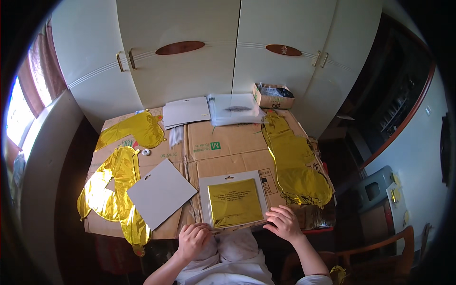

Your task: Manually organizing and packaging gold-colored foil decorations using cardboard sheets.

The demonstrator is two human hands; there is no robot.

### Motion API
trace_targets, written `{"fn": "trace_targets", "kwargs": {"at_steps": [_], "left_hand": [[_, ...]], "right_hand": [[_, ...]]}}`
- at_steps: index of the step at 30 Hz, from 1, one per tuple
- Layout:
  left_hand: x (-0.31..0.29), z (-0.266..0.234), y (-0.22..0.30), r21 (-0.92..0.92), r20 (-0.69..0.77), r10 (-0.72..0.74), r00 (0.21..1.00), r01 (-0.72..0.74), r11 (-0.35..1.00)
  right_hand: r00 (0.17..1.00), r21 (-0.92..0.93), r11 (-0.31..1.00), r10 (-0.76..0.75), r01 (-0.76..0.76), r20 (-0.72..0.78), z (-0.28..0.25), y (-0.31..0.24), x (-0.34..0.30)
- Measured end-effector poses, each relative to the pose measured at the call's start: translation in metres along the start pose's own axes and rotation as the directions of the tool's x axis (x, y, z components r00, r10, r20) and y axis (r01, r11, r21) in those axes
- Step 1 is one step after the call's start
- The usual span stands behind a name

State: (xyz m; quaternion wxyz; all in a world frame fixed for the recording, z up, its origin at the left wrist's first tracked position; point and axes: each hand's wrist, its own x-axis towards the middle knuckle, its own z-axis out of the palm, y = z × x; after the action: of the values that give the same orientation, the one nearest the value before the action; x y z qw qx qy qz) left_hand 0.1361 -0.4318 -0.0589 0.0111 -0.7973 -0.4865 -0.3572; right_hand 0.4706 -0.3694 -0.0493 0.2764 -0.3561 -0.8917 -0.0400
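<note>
In front of me lies a white card (pixel 204 185) with a hang hole, and on it a folded gold foil packet (pixel 232 202) with dark print. My left hand (pixel 194 241) is at the card's lower left corner, fingers curled together; what they may pinch is hidden. Beside the lower right corner, my right hand (pixel 285 223) has bent fingers with a gap between thumb and fingers, and nothing shows in it. Another white card (pixel 162 194) lies turned at an angle to the left, partly over a flat gold foil balloon (pixel 118 178).
Cardboard (pixel 223 159) covers the table. More flat foil balloons lie at far left (pixel 135 129) and right (pixel 299 166). At the back are stacked white cards (pixel 186 112), clear plastic bags (pixel 232 108) and a small carton (pixel 275 100). White strips (pixel 175 136) and a tape roll (pixel 146 152) lie nearby.
</note>
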Motion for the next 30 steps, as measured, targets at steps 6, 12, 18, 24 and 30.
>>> {"fn": "trace_targets", "kwargs": {"at_steps": [6, 12, 18, 24, 30], "left_hand": [[0.005, -0.002, 0.003, -0.018, -0.037, -0.088, 0.995, 0.088, 0.996], [0.008, 0.001, 0.01, -0.051, -0.079, -0.216, 0.973, 0.212, 0.976], [0.009, 0.008, 0.011, -0.025, -0.089, -0.28, 0.956, 0.279, 0.96], [0.009, 0.016, 0.012, 0.017, -0.101, -0.302, 0.948, 0.305, 0.952], [0.012, 0.02, 0.015, 0.045, -0.087, -0.329, 0.94, 0.333, 0.942]], "right_hand": [[0.994, 0.016, 1.0, 0.028, -0.027, -0.109, 0.013, 0.003, -0.002], [0.979, 0.021, 0.994, 0.108, -0.106, -0.174, 0.018, -0.004, 0.003], [0.959, -0.008, 0.978, 0.202, -0.208, -0.196, 0.019, -0.016, 0.009], [0.951, -0.054, 0.967, 0.235, -0.251, -0.202, 0.024, -0.022, 0.01], [0.938, -0.028, 0.959, 0.268, -0.281, -0.219, 0.022, -0.028, 0.015]]}}
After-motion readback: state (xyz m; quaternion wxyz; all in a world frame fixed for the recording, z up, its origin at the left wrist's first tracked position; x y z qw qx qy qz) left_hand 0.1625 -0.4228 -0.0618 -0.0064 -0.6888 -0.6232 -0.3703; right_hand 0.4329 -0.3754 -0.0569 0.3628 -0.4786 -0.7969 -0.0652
